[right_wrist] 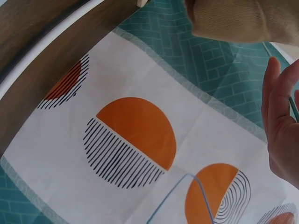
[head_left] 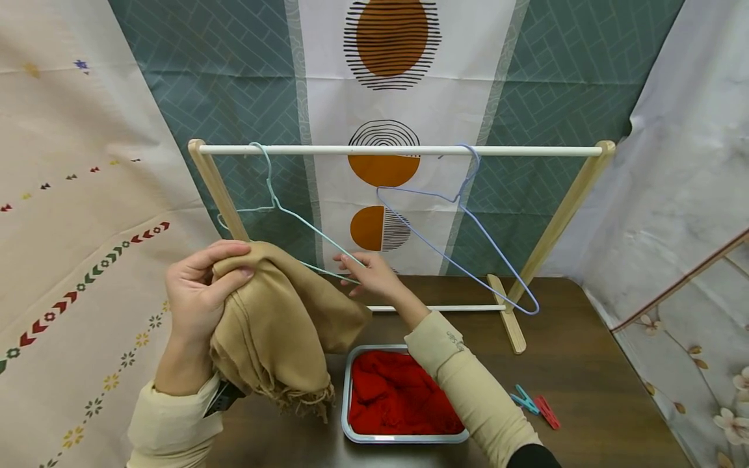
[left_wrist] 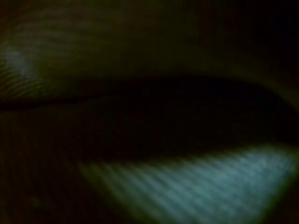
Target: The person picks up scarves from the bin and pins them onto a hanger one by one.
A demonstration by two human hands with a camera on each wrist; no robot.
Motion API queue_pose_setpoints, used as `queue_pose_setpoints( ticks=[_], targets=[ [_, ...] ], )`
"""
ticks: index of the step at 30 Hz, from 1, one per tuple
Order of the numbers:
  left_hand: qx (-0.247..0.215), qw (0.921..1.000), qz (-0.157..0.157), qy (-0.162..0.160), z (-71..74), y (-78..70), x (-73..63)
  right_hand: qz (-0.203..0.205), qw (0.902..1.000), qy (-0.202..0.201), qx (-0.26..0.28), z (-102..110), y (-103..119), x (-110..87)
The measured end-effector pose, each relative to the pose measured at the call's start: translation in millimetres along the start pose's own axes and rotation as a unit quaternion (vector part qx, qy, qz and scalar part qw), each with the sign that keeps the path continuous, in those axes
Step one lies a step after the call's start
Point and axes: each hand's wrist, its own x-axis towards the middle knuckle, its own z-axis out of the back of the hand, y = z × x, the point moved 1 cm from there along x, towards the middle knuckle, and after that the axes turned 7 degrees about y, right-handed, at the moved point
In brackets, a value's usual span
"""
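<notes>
My left hand (head_left: 199, 292) pinches a folded tan scarf (head_left: 275, 312) between thumb and fingers. The scarf hangs down in loose folds, with a fringe at its lower edge. With my right hand (head_left: 371, 276) I hold the right end of a mint-green hanger (head_left: 313, 227), whose hook sits over the white rail. Part of the scarf covers the hanger's lower bar in the head view. The right wrist view has the scarf (right_wrist: 233, 21) at the top and my right hand (right_wrist: 282, 116) at the right edge. Dark, blurred cloth fills the left wrist view.
A wooden rack with a white rail (head_left: 351, 150) stands on the brown table (head_left: 585, 364). A lavender hanger (head_left: 497, 250) hangs at its right. Red cloth (head_left: 398, 393) lies in a grey-rimmed tray (head_left: 404, 439). Blue (head_left: 525, 399) and red clothespins (head_left: 547, 413) lie to the right.
</notes>
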Motion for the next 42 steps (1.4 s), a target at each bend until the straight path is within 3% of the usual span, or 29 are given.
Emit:
queue_pose_setpoints(
  ticks=[11,18,25,31,34,42],
  targets=[
    [0.012,0.9999,0.007,0.003,-0.8,1.9,-1.8,0.032,0.9994,-0.012,-0.003,10,14,-13.5],
    [0.016,0.9992,0.037,-0.006,-7.2,8.1,-1.1,0.063,0.9978,-0.015,-0.017,22,30,-37.6],
    [-0.005,0.9984,0.055,-0.002,-13.4,19.5,4.6,0.087,0.9957,-0.026,-0.021,34,31,-63.9],
    [-0.019,0.9968,0.072,-0.028,-22.8,25.0,10.4,0.090,0.9939,-0.051,-0.037,43,24,-83.7],
    [-0.026,0.9940,0.088,-0.058,-27.6,26.7,11.4,0.100,0.9926,-0.061,-0.034,45,18,-92.5],
    [-0.034,0.9722,0.180,-0.146,-38.0,36.5,8.6,0.160,0.9843,-0.061,-0.041,46,10,-112.0]
  ],
)
